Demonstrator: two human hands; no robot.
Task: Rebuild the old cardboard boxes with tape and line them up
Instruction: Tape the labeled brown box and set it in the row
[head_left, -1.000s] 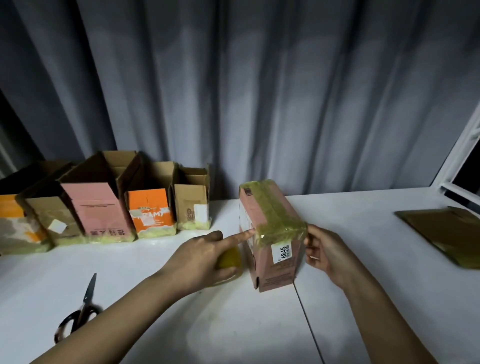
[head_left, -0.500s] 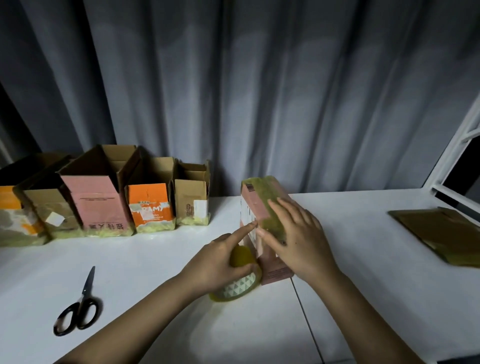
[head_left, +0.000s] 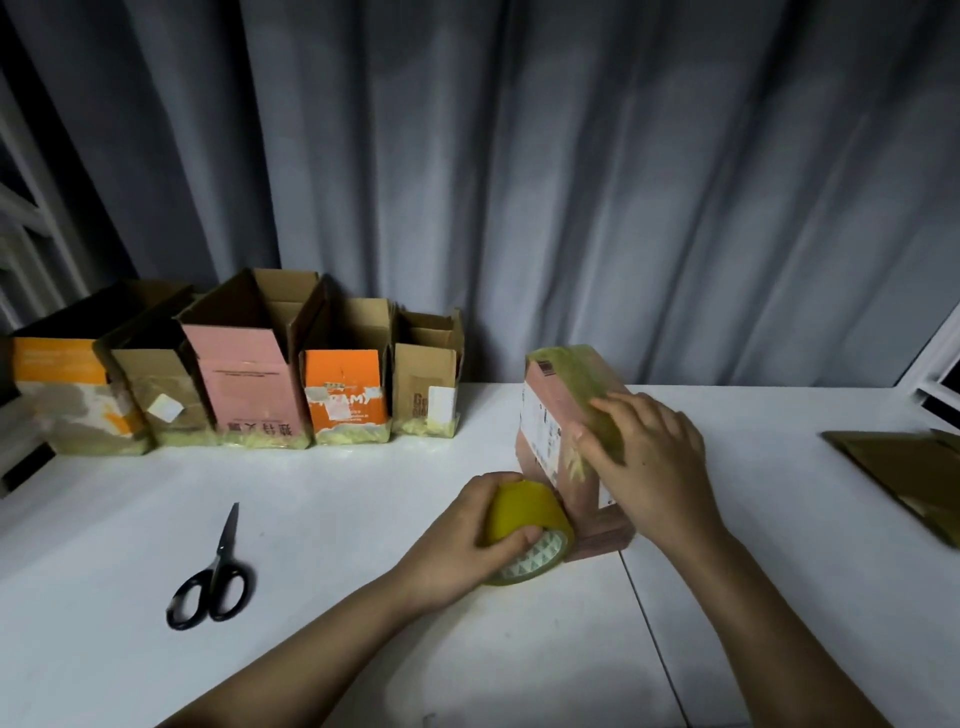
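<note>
Gripping the yellow tape roll (head_left: 524, 525) with curled fingers, the left hand (head_left: 467, 535) holds it against the pink box (head_left: 550, 426), while the right hand (head_left: 649, 457) presses flat, fingers straight, on the box's taped top near the table's (head_left: 363, 649) middle. Five rebuilt boxes (head_left: 244, 374) line the back edge at left, flattened cardboard (head_left: 904, 467) lies at the right edge, and scissors (head_left: 213, 571) sit front left.

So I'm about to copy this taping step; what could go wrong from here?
The left hand grips the tape roll low against the pink box; pulling could tip the box, held only by the right hand pressing on top. The tape may wrinkle, and the scissors lie off to the left.
</note>
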